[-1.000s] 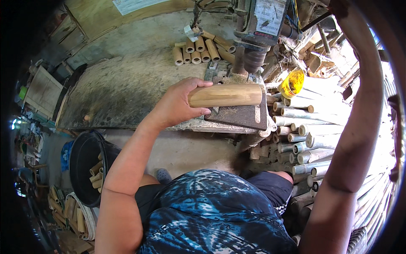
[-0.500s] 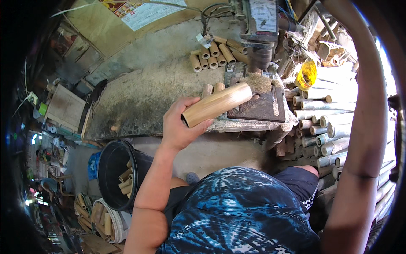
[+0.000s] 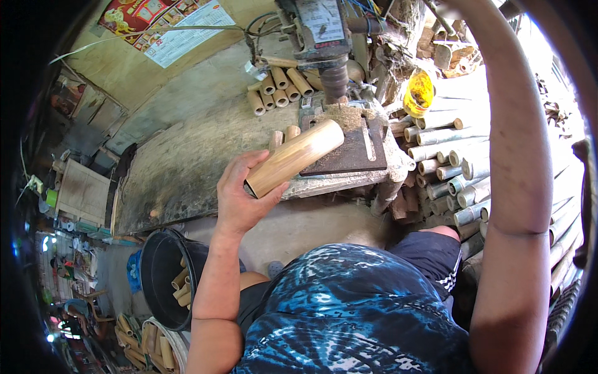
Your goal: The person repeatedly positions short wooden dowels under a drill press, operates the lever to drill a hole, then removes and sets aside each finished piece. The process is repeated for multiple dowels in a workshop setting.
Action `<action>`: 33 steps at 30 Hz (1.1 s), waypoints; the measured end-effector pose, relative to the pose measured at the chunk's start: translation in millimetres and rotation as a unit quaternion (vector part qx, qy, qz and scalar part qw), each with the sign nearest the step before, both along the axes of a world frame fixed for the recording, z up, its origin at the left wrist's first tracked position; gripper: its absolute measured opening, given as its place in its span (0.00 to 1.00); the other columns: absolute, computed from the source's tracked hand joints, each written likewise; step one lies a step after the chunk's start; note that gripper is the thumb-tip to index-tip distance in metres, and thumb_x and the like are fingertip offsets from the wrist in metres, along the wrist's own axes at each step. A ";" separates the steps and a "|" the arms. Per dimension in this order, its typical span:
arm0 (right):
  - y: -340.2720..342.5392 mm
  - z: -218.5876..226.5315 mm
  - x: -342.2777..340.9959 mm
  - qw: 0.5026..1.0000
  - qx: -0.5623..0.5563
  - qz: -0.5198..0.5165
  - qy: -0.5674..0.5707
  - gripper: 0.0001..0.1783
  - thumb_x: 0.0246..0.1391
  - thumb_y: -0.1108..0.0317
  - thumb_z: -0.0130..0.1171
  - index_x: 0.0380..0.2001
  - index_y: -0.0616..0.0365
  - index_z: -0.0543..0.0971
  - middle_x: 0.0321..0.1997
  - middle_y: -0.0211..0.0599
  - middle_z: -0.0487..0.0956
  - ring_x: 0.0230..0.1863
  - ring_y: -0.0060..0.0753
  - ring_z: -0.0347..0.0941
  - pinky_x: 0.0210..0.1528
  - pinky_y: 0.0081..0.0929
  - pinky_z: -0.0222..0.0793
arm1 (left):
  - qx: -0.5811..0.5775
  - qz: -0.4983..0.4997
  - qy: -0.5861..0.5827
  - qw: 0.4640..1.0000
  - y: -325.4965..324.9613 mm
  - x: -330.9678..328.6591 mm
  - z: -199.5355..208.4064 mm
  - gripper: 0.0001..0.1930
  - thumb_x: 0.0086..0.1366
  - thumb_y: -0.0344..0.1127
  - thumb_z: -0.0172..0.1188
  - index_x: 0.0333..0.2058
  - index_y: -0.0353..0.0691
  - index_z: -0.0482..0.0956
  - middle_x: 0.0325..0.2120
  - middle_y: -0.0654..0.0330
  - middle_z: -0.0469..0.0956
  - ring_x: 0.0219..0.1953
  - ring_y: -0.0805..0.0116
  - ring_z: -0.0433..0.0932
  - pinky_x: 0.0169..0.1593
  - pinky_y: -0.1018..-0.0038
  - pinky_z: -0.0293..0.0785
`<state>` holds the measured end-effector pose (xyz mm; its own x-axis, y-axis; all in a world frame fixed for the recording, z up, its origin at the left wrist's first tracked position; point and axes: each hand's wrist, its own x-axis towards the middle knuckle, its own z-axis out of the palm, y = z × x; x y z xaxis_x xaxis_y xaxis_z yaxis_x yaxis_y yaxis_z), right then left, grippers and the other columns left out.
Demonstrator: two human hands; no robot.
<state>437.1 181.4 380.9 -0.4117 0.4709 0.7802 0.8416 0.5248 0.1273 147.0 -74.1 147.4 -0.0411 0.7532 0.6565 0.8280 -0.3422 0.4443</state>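
Observation:
My left hand (image 3: pixel 240 190) grips a smooth, cut bamboo tube (image 3: pixel 298 156) by its near end, fingers over the top and thumb underneath. The tube slants up to the right, its far end over the slotted metal base plate (image 3: pixel 349 149) of a drill press (image 3: pixel 324 43). Sawdust lies on that plate below the drill chuck (image 3: pixel 334 81). My right arm reaches up along the right side; my right hand (image 3: pixel 453 9) is at the top edge beside the machine, its fingers blurred and mostly cut off. Two short bamboo pieces (image 3: pixel 283 135) show just behind the held tube.
Several bamboo tubes (image 3: pixel 280 87) are stacked at the back of the worktable (image 3: pixel 193 168). Long bamboo poles (image 3: pixel 458 168) pile up at right, under a yellow container (image 3: pixel 418 93). Lower left, a black bucket (image 3: pixel 159 274) and a white bucket (image 3: pixel 176 340) hold bamboo pieces.
The view has shifted, so the bench and machine appear farther left. My left hand still holds the bamboo tube at much the same slant. My right arm stays raised.

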 end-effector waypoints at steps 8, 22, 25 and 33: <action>9.7 -2.6 -0.8 0.996 0.052 0.023 0.062 0.13 0.53 0.68 0.53 0.27 0.66 0.84 0.33 0.60 0.82 0.37 0.60 0.80 0.42 0.49 0.76 | -0.033 -0.033 -0.048 0.998 31.5 6.7 -15.0 0.29 0.49 0.32 0.79 0.51 0.40 0.78 0.48 0.54 0.81 0.51 0.61 0.80 0.55 0.68 0.76; -72.6 -17.5 -5.0 0.985 -0.050 0.005 0.167 0.14 0.58 0.69 0.49 0.37 0.71 0.78 0.38 0.62 0.80 0.41 0.58 0.78 0.46 0.49 0.72 | -0.197 -0.110 -0.322 0.920 69.8 -4.9 -30.0 0.27 0.55 0.34 0.77 0.51 0.38 0.75 0.44 0.62 0.79 0.45 0.76 0.76 0.49 0.76 0.75; -93.5 -30.7 -1.1 0.985 -0.037 0.029 0.168 0.12 0.62 0.70 0.46 0.36 0.70 0.76 0.35 0.60 0.78 0.38 0.57 0.77 0.44 0.48 0.71 | -0.207 -0.114 -0.318 0.918 71.5 -7.0 -27.9 0.25 0.56 0.33 0.76 0.50 0.38 0.75 0.45 0.62 0.78 0.46 0.76 0.76 0.50 0.76 0.75; -97.8 -72.1 14.0 0.966 -0.079 0.072 0.235 0.20 0.71 0.56 0.48 0.50 0.59 0.80 0.29 0.30 0.76 0.30 0.18 0.67 0.36 0.22 0.64 | -0.241 -0.146 -0.370 0.885 78.2 -13.4 -28.2 0.24 0.57 0.33 0.76 0.49 0.39 0.75 0.45 0.63 0.78 0.45 0.77 0.75 0.45 0.77 0.76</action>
